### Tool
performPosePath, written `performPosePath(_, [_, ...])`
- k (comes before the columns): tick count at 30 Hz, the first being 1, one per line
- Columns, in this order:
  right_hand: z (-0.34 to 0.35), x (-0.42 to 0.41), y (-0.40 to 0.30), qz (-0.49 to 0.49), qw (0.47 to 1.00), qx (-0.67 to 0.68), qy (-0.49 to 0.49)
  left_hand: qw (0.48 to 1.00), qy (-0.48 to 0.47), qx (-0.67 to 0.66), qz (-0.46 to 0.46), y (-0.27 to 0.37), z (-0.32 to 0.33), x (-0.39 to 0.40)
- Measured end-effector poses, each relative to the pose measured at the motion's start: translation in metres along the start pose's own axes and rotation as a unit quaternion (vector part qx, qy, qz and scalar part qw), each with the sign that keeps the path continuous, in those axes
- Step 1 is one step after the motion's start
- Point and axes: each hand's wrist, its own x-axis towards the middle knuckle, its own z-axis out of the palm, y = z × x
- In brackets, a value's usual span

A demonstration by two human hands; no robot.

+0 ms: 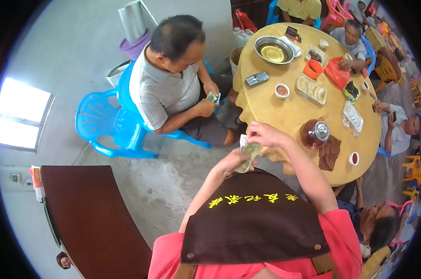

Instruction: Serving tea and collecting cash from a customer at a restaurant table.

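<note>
Just above my brown apron (255,226), a small bundle of banknotes (249,157) is in my left hand (233,161). My right hand (268,135) pinches the upper end of the notes, where a paler note (243,141) sticks up. Both hands are by the near left edge of the round table (266,111), which has a yellow cloth. To the left of the table a seated person (161,90) in a light checked shirt looks down at some banknotes (213,98) held in both hands. The apron bears yellow writing.
On the table stand a glass teapot (310,134) with a metal lid, a metal basin (273,50), a keypad phone (256,79), a small cup (282,91) and a plastic food tray (311,89). A blue plastic chair (102,122) and a dark red tabletop (88,209) lie left. Several people sit around.
</note>
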Motion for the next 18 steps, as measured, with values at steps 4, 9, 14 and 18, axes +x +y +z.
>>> performPosePath(4, [0.001, 0.012, 0.008, 0.052, 0.983, 0.157, 0.08, 0.994, -0.013, -0.098, 0.044, 0.015, 0.001, -0.012])
performPosePath(9, [0.006, 0.012, -0.002, 0.126, 0.926, 0.35, 0.057, 0.991, -0.001, -0.125, 0.05, 0.018, -0.006, -0.012])
performPosePath(14, [0.014, 0.02, 0.007, 0.124, 0.929, 0.347, 0.039, 0.993, -0.008, -0.114, 0.034, 0.021, -0.012, -0.014])
performPosePath(18, [0.023, 0.026, 0.009, 0.119, 0.935, 0.325, 0.081, 0.988, -0.06, -0.134, 0.044, 0.014, -0.024, -0.013])
